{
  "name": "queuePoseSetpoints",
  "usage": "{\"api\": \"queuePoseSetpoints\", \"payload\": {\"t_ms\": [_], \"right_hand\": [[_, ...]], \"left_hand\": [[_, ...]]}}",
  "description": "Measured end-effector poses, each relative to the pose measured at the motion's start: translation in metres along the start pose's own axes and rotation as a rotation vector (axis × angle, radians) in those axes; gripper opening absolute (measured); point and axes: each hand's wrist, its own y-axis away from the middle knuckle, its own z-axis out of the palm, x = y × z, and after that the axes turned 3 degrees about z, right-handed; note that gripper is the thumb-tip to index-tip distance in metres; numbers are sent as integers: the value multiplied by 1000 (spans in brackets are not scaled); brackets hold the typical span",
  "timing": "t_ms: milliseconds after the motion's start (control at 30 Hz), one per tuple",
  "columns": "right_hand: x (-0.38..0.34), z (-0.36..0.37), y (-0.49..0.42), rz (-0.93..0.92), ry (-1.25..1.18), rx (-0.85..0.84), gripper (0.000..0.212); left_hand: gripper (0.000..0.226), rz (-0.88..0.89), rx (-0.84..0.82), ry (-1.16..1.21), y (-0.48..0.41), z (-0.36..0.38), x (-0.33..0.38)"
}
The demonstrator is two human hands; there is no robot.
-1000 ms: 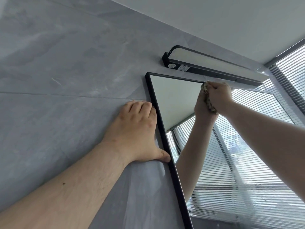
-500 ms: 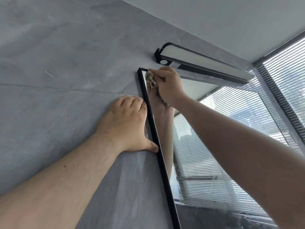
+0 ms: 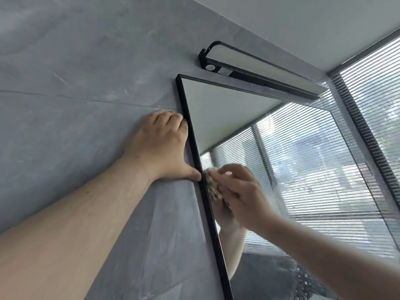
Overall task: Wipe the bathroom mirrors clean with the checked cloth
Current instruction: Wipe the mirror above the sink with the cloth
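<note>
The person's left hand (image 3: 161, 146) lies flat on the grey stone-look tiled wall (image 3: 75, 94), its fingers (image 3: 171, 118) straight and close together with their tips against the outer side of the thin black metal frame (image 3: 195, 148) of the rectangular wall mirror (image 3: 216, 109); the thumb reaches out and touches the frame lower down. This hand holds nothing.

The right hand (image 3: 240, 191) is on the glass just inside the mirror's left edge, about halfway down the visible part of the frame and just beside the left thumb. Its fingers are curled round a bunched beige-and-brown checked cloth (image 3: 213, 187) and press it against the glass. The cloth shows only as a crumpled wad between the hand and the mirror's left edge, and the hand's reflection meets it in the glass.

Above the mirror's top edge a long black bar light with a pale diffuser (image 3: 259, 70) is fixed to the wall. To the right, white horizontal window blinds (image 3: 372, 94) hang in a dark frame, and the mirror reflects them along with the white ceiling (image 3: 303, 24).
</note>
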Motion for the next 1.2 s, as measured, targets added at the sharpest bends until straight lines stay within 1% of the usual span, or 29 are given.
{"api": "queuePoseSetpoints", "payload": {"t_ms": [67, 133, 200, 233, 300, 433, 500, 567, 600, 667, 733, 767, 833, 867, 933, 1000, 1033, 1067, 1133, 1200], "right_hand": [[8, -12, 23, -139, 70, -106, 34], [17, -21, 29, -282, 140, -171, 34], [24, -22, 16, -360, 182, -201, 31], [26, -20, 5, -354, 194, -205, 31], [30, -14, -21, -256, 214, -163, 32], [43, -8, -81, 163, 230, 2, 26], [62, -11, -97, 354, 192, 118, 24], [77, -15, -101, 503, 136, 234, 24], [83, -16, -99, 544, 124, 253, 24], [83, -13, -95, 559, 121, 242, 26], [69, -9, -89, 506, 97, 224, 24], [57, -6, -82, 464, 72, 189, 23], [30, 0, -58, 325, 62, 94, 23], [15, 4, -43, 229, 67, 80, 25], [-13, 9, -16, 35, 49, 110, 28], [-21, 9, -11, -86, 27, 124, 31], [-16, 8, -16, -83, 26, 122, 32], [-6, 6, -22, -36, 52, 119, 32], [22, 1, -39, 158, 122, 128, 30], [55, -9, -51, 375, 112, 187, 27]], "left_hand": [[133, -2, 3, -9, 0, -1, 0], [134, -7, -1, -13, 1, -1, 0], [135, -10, -4, -14, 1, -2, 0], [134, -12, -4, -10, 1, -2, 1], [133, -11, -8, 7, 1, -2, 1], [131, -5, -13, 17, 1, -1, 1], [131, -2, -11, 16, 1, 0, 1], [131, 2, -7, 10, 1, -1, 0], [132, 3, -7, 9, 0, -1, 0], [131, 3, -8, 14, 0, -1, 0], [132, 1, -7, 14, 0, -1, 0], [132, 1, -5, 12, 0, -1, 0], [131, -1, 2, 9, 0, 0, -1], [131, -3, 3, 9, 0, 0, -1], [133, -3, 9, 7, 0, 0, 0], [135, -3, 13, 3, 1, 0, 0], [135, -1, 15, 3, 0, 1, 0], [134, 0, 15, 4, 0, 1, 0], [132, 1, 17, 6, 0, 2, -1], [131, -2, 26, 3, 0, 2, -1]]}}
